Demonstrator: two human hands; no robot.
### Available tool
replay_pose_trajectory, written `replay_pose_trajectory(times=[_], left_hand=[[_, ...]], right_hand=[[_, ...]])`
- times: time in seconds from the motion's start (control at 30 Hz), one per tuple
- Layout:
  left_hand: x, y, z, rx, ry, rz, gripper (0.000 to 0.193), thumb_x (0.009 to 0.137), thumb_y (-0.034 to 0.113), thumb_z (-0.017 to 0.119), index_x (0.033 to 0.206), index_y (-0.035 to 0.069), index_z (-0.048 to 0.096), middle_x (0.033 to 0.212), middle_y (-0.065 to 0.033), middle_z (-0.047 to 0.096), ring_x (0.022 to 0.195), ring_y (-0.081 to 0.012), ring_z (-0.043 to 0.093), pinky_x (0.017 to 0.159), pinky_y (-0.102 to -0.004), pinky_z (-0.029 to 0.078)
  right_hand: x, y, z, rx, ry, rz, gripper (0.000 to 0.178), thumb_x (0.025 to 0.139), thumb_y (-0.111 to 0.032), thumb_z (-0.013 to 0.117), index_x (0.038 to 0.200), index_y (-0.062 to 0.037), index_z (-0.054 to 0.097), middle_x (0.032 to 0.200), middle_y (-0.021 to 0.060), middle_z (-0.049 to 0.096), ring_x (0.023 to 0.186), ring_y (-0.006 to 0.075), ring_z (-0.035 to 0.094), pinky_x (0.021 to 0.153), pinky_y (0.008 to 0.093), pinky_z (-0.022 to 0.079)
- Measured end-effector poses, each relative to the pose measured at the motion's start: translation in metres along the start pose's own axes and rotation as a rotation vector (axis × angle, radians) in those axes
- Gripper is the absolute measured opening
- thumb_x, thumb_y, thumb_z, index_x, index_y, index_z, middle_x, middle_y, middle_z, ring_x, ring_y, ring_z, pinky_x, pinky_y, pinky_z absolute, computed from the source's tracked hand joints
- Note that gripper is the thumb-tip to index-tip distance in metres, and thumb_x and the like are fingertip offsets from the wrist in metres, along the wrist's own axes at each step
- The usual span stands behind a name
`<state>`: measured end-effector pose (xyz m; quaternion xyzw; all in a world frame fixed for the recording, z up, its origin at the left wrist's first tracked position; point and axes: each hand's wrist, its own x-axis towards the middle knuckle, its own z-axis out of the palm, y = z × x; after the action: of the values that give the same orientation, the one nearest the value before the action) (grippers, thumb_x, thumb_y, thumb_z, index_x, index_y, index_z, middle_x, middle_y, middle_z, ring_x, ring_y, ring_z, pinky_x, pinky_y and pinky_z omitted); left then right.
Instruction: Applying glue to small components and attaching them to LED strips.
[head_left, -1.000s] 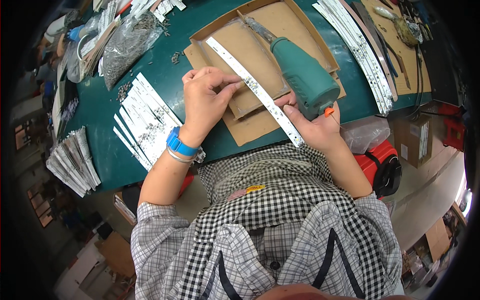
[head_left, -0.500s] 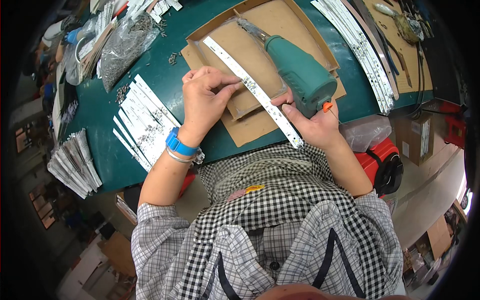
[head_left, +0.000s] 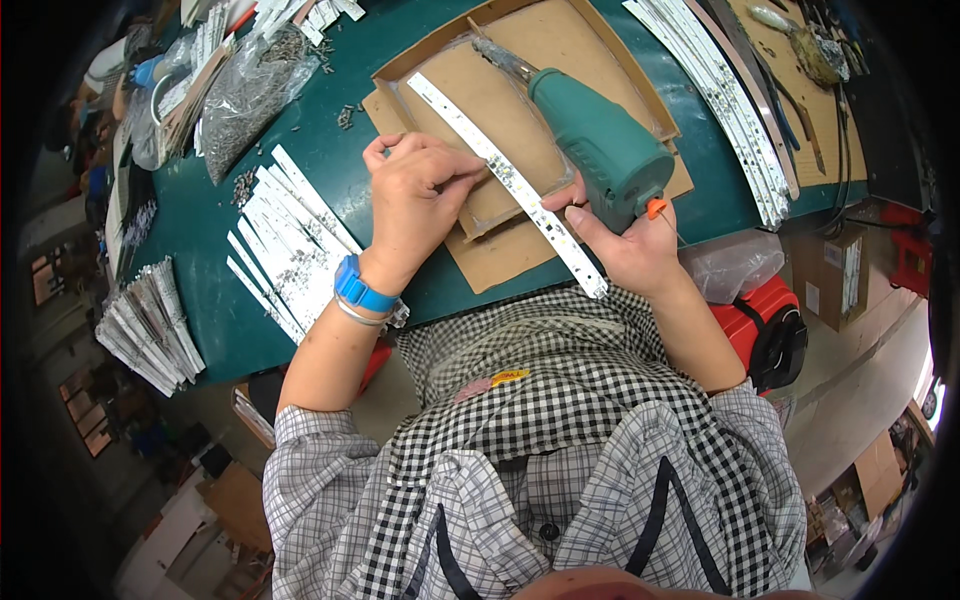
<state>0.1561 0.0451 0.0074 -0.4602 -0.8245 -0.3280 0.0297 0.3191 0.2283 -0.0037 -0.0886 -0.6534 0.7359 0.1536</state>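
A long white LED circuit strip (head_left: 515, 190) slants across the cardboard tray, its lower end hanging over the table edge near my apron. My left hand (head_left: 425, 200), wearing a blue wristband, is closed in a pinch at the strip's left edge; any small part between its fingertips is too small to make out. From the right edge, the thumb and finger of my right hand (head_left: 635, 250) grip the strip. A green pistol-shaped power tool (head_left: 600, 135) with a metal nose and an orange rear piece covers part of that hand. Whether its other fingers hold the tool is hidden.
A cardboard tray (head_left: 430, 62) lies on the green table (head_left: 345, 165). White strips are fanned out at left (head_left: 290, 245), with a bundle (head_left: 150, 330) beyond them. More strips (head_left: 720, 110) lie at right. A plastic bag of small dark parts (head_left: 250, 105) sits at upper left.
My left hand has shifted very slightly to the right along with its wrist. The strip, the green tool and my right hand look almost unmoved.
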Motion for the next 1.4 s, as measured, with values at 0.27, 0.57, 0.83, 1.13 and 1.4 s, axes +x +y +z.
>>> replay_pose_trajectory(times=[0.27,0.57,0.83,1.13,1.4], left_hand=[[-0.005,-0.003,0.001,-0.074,0.045,-0.074,0.016,0.073,0.004,0.081,0.087,0.011,0.078,0.076,0.0002,0.069,0.075,-0.0148,0.063,0.091,-0.0332,0.038],[-0.007,-0.006,0.004,-0.002,0.040,0.014,0.013,0.072,0.006,0.081,0.082,0.013,0.077,0.075,0.0024,0.069,0.079,-0.0144,0.064,0.095,-0.0377,0.036],[-0.003,0.000,0.002,0.111,-0.009,0.103,0.011,0.073,0.008,0.081,0.081,0.014,0.076,0.075,0.0043,0.069,0.084,-0.0134,0.063,0.101,-0.0478,0.030],[-0.007,-0.004,0.006,-0.053,0.099,-0.022,0.010,0.075,0.008,0.082,0.081,0.013,0.076,0.072,0.0018,0.069,0.069,-0.0134,0.064,0.103,-0.0417,0.037],[-0.008,-0.008,0.010,-0.069,0.122,-0.017,0.009,0.072,0.013,0.084,0.076,0.013,0.075,0.065,0.0031,0.065,0.070,-0.0130,0.063,0.100,-0.0446,0.036]], right_hand=[[-0.028,-0.042,-0.029,0.148,0.079,0.098,0.054,0.085,0.004,0.068,0.134,0.0072,0.046,0.112,0.0181,0.063,0.070,0.0170,0.062,0.057,0.0283,0.053],[-0.050,-0.041,-0.050,0.061,0.080,0.118,0.064,0.083,-0.010,0.076,0.135,0.0124,0.045,0.124,0.0237,0.059,0.058,0.0165,0.057,0.047,0.0267,0.049],[-0.042,-0.052,-0.042,0.044,0.125,0.133,0.067,0.082,-0.017,0.078,0.133,0.0127,0.046,0.087,0.0150,0.060,0.052,0.0151,0.054,0.045,0.0253,0.046],[-0.047,-0.052,-0.052,0.094,0.041,0.226,0.055,0.082,-0.001,0.077,0.130,0.0065,0.050,0.106,0.0170,0.065,0.068,0.0144,0.062,0.052,0.0258,0.053],[-0.044,-0.049,-0.048,0.088,-0.004,0.270,0.047,0.083,0.002,0.073,0.126,0.0047,0.053,0.103,0.0138,0.065,0.072,0.0133,0.063,0.053,0.0242,0.054]])
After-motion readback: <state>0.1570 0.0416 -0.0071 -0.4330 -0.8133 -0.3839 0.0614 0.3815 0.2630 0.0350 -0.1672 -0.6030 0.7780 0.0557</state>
